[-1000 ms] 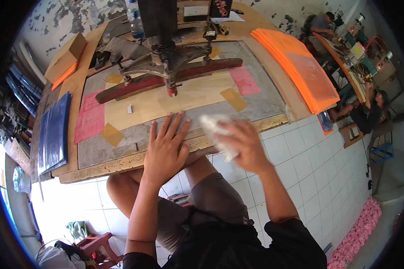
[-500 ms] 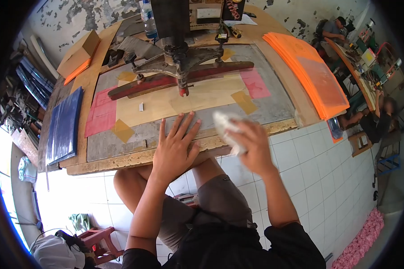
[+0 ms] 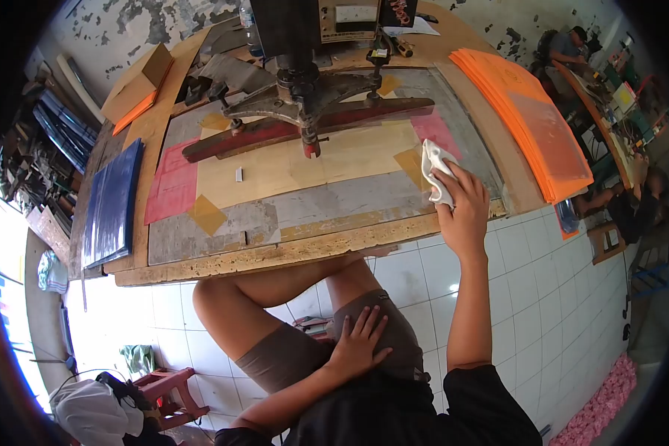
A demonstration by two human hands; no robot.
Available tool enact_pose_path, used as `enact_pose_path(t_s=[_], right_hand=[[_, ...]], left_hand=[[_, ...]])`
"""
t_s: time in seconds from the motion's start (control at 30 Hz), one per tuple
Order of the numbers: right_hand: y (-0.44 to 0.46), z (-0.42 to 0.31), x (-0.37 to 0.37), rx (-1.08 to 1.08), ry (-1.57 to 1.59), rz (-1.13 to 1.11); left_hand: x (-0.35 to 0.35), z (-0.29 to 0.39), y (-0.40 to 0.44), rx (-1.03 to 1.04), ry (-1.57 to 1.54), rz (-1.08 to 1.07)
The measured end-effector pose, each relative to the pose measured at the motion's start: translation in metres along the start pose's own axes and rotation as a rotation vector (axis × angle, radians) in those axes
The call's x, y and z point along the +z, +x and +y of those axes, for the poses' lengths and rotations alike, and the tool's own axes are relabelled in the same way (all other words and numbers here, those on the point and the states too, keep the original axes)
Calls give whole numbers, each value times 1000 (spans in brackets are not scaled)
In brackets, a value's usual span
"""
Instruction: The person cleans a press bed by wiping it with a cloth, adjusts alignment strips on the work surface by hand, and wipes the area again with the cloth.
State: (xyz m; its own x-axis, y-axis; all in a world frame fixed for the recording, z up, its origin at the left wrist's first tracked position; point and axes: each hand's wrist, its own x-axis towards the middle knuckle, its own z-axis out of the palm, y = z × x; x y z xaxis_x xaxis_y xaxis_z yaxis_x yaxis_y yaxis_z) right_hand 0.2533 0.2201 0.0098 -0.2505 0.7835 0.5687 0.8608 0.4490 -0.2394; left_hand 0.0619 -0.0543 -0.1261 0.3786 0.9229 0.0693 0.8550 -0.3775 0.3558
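Moved: left hand [image 3: 360, 346] from table edge to right thigh [image 3: 375, 327], fingers spread, holding nothing | right hand [image 3: 464, 201] further right, palm down, fingers closed on bunched white cloth [image 3: 434, 172] above worktable [image 3: 305, 247]'s near-right side | one cloth, two pink sheets [image 3: 172, 182], four amber tape pieces [image 3: 208, 215] | cloth hides part of one tape; contact beneath unclear

Pink bundle [image 3: 598, 405], lower right of frame; red stool [image 3: 172, 394] and green-white bag [image 3: 137, 359], lower left.

Sheet stack [image 3: 524, 119]: bright orange
Folder [image 3: 114, 204]: glossy dark blue
Cloth [image 3: 436, 169]: white
Floor [image 3: 524, 260]: white, dark grid lines
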Motion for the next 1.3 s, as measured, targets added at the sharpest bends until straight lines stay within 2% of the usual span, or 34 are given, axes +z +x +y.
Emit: enact_pose_path(t_s=[0.1, 0.2, 0.3, 0.4, 0.5, 0.57, 0.63, 0.67, 0.73, 0.83, 1.3], right_hand=[[-1, -2, -3, 4, 1, 2], [2, -1, -3, -8, 16, 5], [-1, -2, -4, 9, 17, 2], [-2, -2, -3, 17, 9, 9], [-1, -1, 0, 7, 14, 21], [-5, 2, 1, 8, 8, 21], [-3, 4, 4, 4, -4, 26], [-3, 3, 4, 4, 0, 30], [-3, 3, 5, 7, -6, 29], [-4, 4, 4, 11, -10, 23], [-3, 6, 7, 21, -25, 13]], left_hand=[[-8, 3, -3, 19, 107, -184], [1, 11, -8, 65, 265, -244], [-43, 17, 7, 103, 109, -521], [-60, 5, 5, 159, -155, -517], [-119, -1, 4, 206, -810, -473], [-180, 5, 5, 381, -1201, -269], [-225, -2, 10, 737, -1598, -181], [-245, 7, 10, 785, -1751, -40], [-283, 21, 22, 979, -1847, 211], [-335, 61, 16, 801, -2050, 332], [-319, 77, 24, 874, -2141, 427]])
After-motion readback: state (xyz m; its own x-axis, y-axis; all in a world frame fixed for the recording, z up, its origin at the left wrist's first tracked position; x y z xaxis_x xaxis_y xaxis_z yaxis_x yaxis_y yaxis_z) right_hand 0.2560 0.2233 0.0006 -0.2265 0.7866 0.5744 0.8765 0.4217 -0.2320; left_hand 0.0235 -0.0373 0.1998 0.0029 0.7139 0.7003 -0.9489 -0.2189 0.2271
